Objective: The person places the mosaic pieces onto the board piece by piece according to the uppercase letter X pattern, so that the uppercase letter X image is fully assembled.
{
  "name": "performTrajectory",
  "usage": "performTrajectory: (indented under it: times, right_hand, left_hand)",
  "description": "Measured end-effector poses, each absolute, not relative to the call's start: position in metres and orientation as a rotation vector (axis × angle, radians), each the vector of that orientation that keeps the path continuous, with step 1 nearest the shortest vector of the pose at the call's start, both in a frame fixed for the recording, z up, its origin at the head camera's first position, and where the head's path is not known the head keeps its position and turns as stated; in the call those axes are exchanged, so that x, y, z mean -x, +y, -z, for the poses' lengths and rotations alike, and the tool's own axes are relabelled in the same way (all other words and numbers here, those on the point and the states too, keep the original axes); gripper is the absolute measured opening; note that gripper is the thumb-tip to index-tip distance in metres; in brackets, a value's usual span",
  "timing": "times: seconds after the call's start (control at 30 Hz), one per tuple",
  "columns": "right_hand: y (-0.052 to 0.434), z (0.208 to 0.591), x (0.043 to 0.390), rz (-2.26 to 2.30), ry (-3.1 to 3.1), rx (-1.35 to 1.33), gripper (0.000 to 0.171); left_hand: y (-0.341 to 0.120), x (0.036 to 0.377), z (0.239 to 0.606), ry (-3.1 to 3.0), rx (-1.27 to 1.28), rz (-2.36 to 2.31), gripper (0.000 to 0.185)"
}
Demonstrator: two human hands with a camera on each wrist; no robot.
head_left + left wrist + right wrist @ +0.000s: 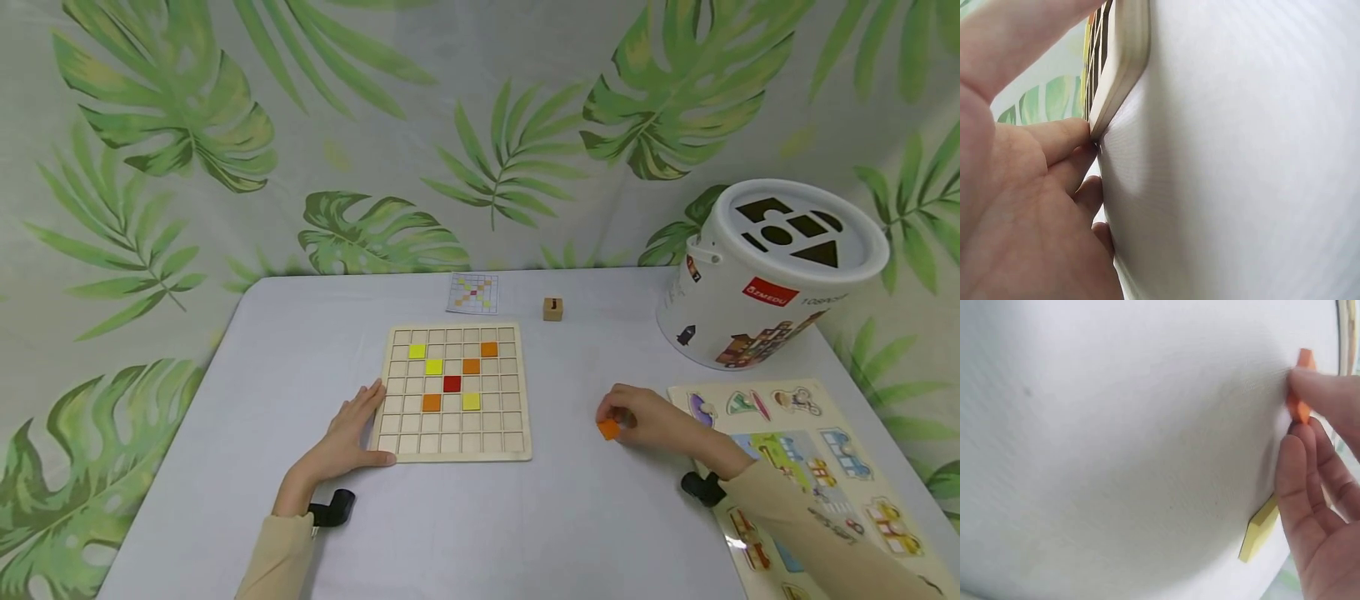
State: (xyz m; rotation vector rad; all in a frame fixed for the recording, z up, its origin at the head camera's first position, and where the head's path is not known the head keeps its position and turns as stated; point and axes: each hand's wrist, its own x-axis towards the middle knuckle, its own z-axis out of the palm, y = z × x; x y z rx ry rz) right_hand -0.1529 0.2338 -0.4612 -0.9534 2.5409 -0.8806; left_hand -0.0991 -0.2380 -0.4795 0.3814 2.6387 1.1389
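Note:
A wooden grid board (452,392) lies in the middle of the grey table, with yellow, orange and red tiles set in its squares. My left hand (352,433) lies flat on the table, fingers straight against the board's left edge (1110,94). My right hand (645,419) is to the right of the board and pinches a small orange tile (608,429) (1302,406) at the table surface. A yellow tile (1259,532) lies on the table under that hand's palm, hidden in the head view.
A pattern card (473,293) and a small wooden cube (552,308) lie behind the board. A white shape-sorter bucket (757,275) stands at the back right. A vehicle peg puzzle (810,475) lies at the right under my forearm.

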Motion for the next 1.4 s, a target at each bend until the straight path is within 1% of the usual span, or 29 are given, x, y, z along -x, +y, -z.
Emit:
performTrajectory:
  times: [0.17,0.33,0.63,0.83,1.03,1.2,1.4]
  right_hand:
    - [0.219,0.459,0.155,0.873,2.563,0.967,0.025]
    - [0.189,0.453,0.159,0.934,2.534,0.955,0.024]
    - [0.107,0.441,0.165,1.025,2.405,1.048,0.022]
    - [0.054,0.445,0.166,1.03,2.362,1.144,0.019]
    - [0.009,0.452,0.165,0.987,2.353,1.162,0.018]
    - [-0.015,0.453,0.163,0.915,2.398,1.151,0.016]
    - [-0.029,0.457,0.159,0.774,2.502,1.134,0.015]
  left_hand:
    - [-0.239,0.099,0.48,2.639,-0.387,-1.145,0.104]
    - [-0.238,0.099,0.48,2.641,-0.383,-1.138,0.105]
    - [-0.237,0.1,0.479,2.644,-0.373,-1.125,0.106]
    - [-0.238,0.1,0.479,2.639,-0.362,-1.124,0.106]
    - [-0.238,0.099,0.478,2.626,-0.368,-1.132,0.105]
    - [-0.24,0.099,0.479,2.627,-0.381,-1.129,0.105]
    - [-0.24,0.1,0.48,2.633,-0.394,-1.119,0.106]
